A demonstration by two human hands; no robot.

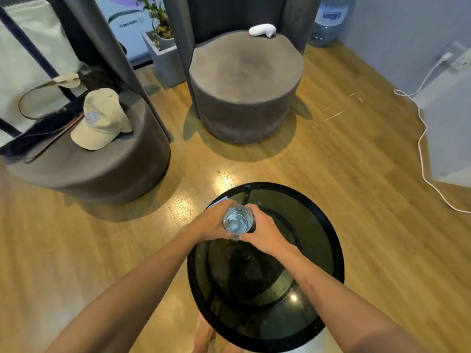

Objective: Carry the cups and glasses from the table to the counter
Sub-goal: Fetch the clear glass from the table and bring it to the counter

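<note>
A clear drinking glass (237, 221) with some water in it is seen from above, over the far part of a round black glass table (328, 250). My left hand (212, 222) grips its left side and my right hand (265, 229) grips its right side, fingers curled round it. Whether the glass stands on the table or is lifted off it cannot be told. No other cups or glasses show on the table, and the counter is out of view.
Two round grey armchairs stand beyond the table: one (244, 87) with a white object (262, 30) on it, one at the left (102, 161) with a beige cap (102, 118). A white cable (421, 138) trails over the wooden floor at right. A water jug (328, 19) stands far right.
</note>
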